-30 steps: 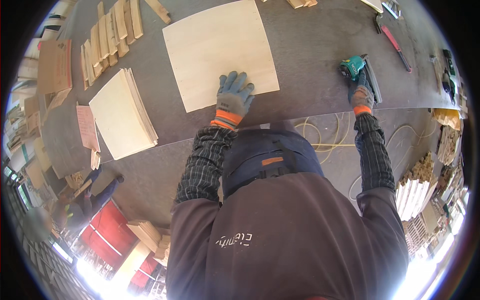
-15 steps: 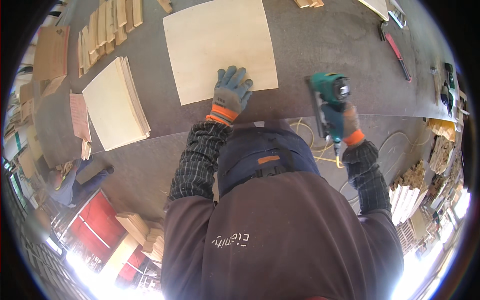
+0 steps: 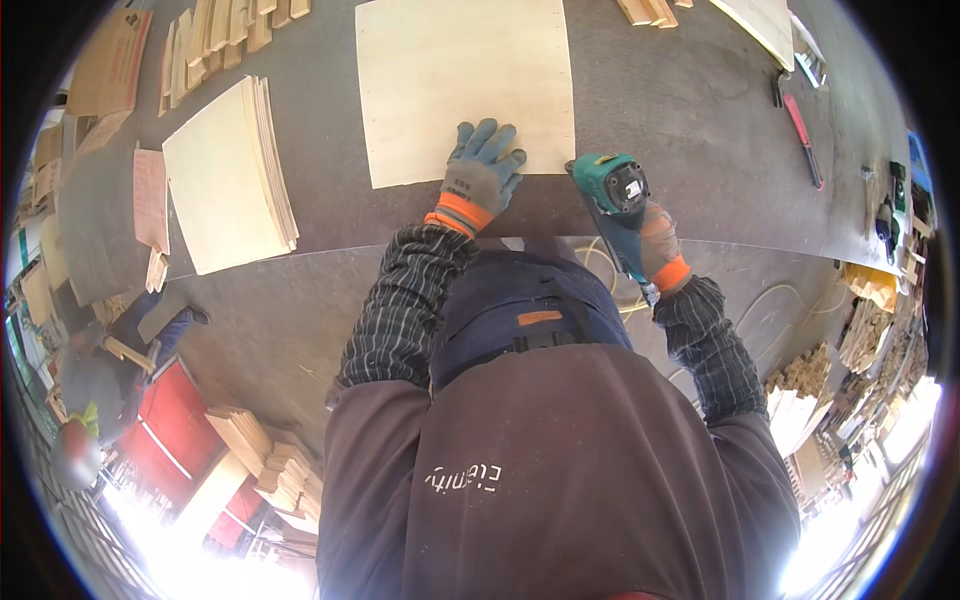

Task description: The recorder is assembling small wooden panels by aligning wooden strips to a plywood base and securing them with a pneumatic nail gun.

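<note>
A pale square plywood sheet (image 3: 465,80) lies on the dark worktable (image 3: 680,120) in front of me. My left hand (image 3: 482,168), in a grey-blue glove with an orange cuff, rests on its near edge with the fingers stretched out. To the right, my gloved right hand (image 3: 655,240) is wrapped round the grip of a green and black air nailer (image 3: 612,185). The nailer's nose is beside the sheet's near right corner; whether it touches the wood I cannot tell. A hose fitting shows at the grip's lower end.
A stack of thin plywood sheets (image 3: 225,175) lies at the left, with wood strips (image 3: 215,35) beyond it. A red-handled hammer (image 3: 802,140) is on the right. A yellow hose (image 3: 780,292) trails over the floor. Another person (image 3: 100,370) is at the lower left.
My right hand has brought the nailer left, close to the plywood's corner. My left hand stays on the sheet's near edge, shifted slightly right across the view. The person at lower left has changed posture.
</note>
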`<state>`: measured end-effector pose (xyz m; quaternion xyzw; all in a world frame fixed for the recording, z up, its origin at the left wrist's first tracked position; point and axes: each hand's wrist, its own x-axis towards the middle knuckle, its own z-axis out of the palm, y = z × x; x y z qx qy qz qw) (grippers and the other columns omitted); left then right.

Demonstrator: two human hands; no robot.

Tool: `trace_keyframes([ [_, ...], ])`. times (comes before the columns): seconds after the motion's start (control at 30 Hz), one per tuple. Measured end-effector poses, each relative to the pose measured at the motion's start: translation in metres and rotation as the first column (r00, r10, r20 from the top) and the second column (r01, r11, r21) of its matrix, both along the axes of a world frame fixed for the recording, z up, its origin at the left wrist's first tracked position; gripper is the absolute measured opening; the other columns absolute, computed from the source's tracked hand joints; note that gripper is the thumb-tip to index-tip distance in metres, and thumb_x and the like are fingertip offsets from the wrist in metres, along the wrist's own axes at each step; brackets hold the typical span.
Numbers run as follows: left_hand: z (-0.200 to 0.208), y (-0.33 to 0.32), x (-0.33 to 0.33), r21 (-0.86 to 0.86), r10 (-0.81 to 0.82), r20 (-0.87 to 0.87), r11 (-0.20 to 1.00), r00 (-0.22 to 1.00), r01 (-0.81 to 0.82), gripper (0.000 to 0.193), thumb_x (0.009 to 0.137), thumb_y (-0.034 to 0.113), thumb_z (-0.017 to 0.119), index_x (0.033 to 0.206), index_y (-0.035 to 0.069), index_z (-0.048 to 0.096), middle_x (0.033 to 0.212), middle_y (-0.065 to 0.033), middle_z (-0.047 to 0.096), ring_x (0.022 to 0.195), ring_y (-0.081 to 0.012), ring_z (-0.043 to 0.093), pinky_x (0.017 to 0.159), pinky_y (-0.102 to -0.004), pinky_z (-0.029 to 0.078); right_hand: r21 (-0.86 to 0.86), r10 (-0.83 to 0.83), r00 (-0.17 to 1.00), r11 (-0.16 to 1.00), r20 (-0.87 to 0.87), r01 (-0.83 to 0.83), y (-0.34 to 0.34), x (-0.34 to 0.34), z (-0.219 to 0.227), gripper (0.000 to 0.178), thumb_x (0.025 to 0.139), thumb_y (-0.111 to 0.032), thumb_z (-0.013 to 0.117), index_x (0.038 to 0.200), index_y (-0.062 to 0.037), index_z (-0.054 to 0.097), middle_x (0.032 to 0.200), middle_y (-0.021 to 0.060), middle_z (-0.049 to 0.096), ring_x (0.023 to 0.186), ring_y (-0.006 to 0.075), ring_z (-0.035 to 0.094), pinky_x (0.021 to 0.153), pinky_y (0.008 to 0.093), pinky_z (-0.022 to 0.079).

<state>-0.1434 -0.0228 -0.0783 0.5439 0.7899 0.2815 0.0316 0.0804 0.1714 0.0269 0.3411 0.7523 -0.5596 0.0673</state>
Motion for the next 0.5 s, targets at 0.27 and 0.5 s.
trace_keyframes([
  [0.27, -0.002, 0.0, -0.002, -0.116, 0.018, -0.007, 0.993, 1.0, -0.019, 0.029, 0.087, 0.026, 0.081, 0.114, 0.016, 0.081, 0.147, -0.0088, 0.062, 0.143, -0.0377, 0.05, 0.122, -0.0618, 0.036, 0.076, -0.093, 0.992, 0.993, 0.081, 0.087, 0.0, 0.018, 0.024, 0.021, 0.097, -0.008, 0.071, 0.117, -0.0047, 0.074, 0.089, 0.0002, 0.071, 0.071, 0.0064, 0.063, 0.06, 0.0267, 0.05],
  [0.5, 0.023, -0.019, -0.01, -0.188, 0.013, -0.042, 0.982, 0.999, -0.021, 0.038, 0.088, 0.036, 0.079, 0.122, 0.018, 0.077, 0.15, -0.0122, 0.061, 0.147, -0.0379, 0.047, 0.127, -0.0579, 0.03, -0.24, -0.191, 0.981, 0.952, 0.016, 0.19, -0.011, -0.002, 0.023, 0.025, 0.099, -0.01, 0.067, 0.123, -0.0064, 0.07, 0.079, -0.0049, 0.061, 0.062, 0.0062, 0.055, 0.053, 0.0251, 0.042],
])
